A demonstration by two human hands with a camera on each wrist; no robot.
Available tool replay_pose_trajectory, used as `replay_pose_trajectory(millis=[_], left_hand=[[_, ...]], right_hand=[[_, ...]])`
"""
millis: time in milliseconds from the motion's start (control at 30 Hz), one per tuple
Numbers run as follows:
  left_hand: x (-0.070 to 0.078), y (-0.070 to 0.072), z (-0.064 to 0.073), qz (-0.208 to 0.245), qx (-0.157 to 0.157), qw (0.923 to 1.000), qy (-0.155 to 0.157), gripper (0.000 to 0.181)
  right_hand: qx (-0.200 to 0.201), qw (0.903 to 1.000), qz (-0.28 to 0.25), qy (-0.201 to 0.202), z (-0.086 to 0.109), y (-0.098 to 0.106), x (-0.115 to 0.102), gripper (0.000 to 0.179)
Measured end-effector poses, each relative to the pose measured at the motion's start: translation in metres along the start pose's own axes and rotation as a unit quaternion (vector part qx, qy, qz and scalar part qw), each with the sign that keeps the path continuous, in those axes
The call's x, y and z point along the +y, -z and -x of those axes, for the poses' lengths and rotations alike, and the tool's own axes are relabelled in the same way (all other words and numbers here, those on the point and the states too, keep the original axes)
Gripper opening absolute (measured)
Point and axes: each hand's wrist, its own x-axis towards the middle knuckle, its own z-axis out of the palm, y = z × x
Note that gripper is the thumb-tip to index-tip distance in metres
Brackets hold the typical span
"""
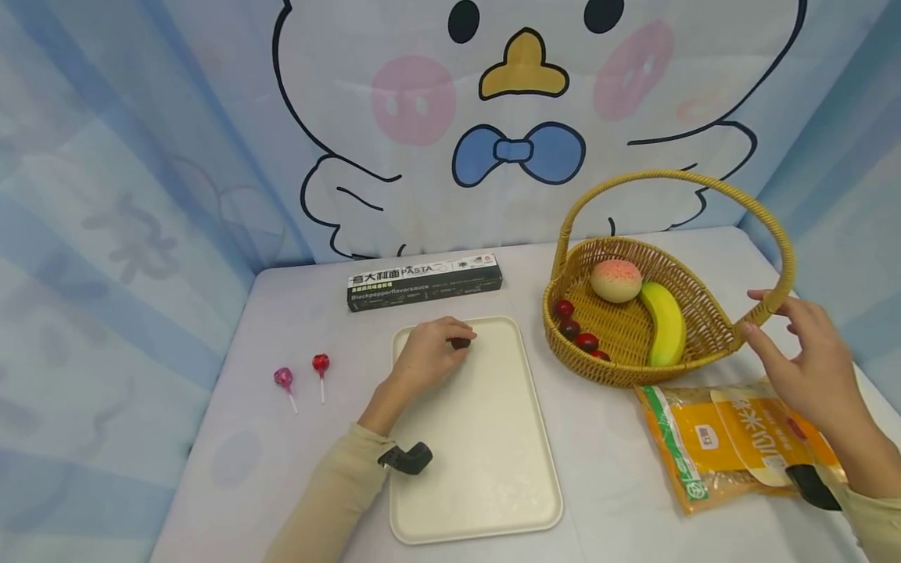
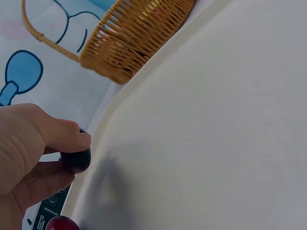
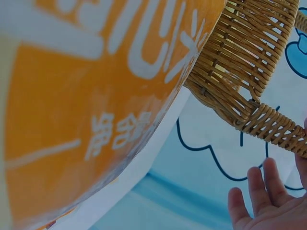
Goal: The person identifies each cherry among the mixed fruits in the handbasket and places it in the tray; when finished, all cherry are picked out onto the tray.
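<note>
My left hand [image 1: 431, 352] is over the far end of a cream tray [image 1: 479, 469], pinching a dark red cherry [image 2: 76, 158] between thumb and fingers. Another red cherry [image 2: 62, 224] shows at the bottom of the left wrist view, by the tray's rim; the hand hides it in the head view. My right hand [image 1: 809, 360] holds the foot of the handle of a wicker basket [image 1: 619, 375] with thumb and index finger, the other fingers loose. In the basket are several cherries [image 1: 586, 342], a peach [image 1: 615, 281] and a banana [image 1: 664, 324].
A yellow-orange grain bag [image 1: 732, 438] lies in front of the basket, below the right hand. Behind the tray lies a dark pasta box [image 1: 425, 283]. Two lollipops, one pink [image 1: 283, 378] and one red [image 1: 321, 363], lie left of the tray.
</note>
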Motion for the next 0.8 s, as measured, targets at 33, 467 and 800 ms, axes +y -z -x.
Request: replay_pose_trajectory(millis=[33, 467, 800], left_hand=[[-0.0007, -0.0011, -0.0001, -0.004, -0.004, 1.0, 0.0, 0.025], [-0.0031, -0.0069, 0.0033, -0.036, -0.018, 0.9989, 0.023, 0.032], [0.0016, 0.0008, 0.007, -0.005, 0.011, 0.999, 0.043, 0.035]], right_hand=[[0.001, 1.0, 0.0, 0.0, -0.0002, 0.0002, -0.0003, 0.047], [-0.004, 1.0, 0.0, -0.008, 0.0004, -0.0002, -0.0017, 0.047], [-0.002, 1.0, 0.002, -0.007, -0.0001, 0.0008, -0.003, 0.047]])
